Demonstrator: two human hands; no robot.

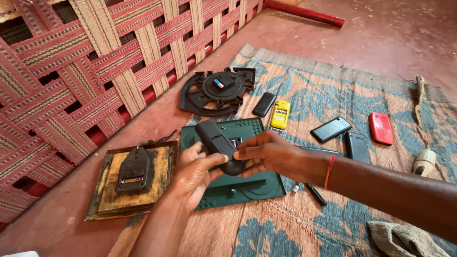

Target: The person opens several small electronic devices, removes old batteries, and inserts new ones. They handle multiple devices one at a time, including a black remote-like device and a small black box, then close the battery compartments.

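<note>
A long black handset-like device [216,143] is held over a dark green clock back panel [247,188] that lies on the mat. My left hand [193,176] grips the device from below, thumb across its lower end. My right hand [269,153] pinches its lower right side with the fingertips; a red thread band circles that wrist.
A square yellowed clock back [133,178] lies on the floor at left, a black round clock frame [216,90] behind. Several phones lie on the patterned mat [333,90]: black [264,104], yellow [280,114], black [331,129], red [381,128]. A woven cot [71,71] stands at left.
</note>
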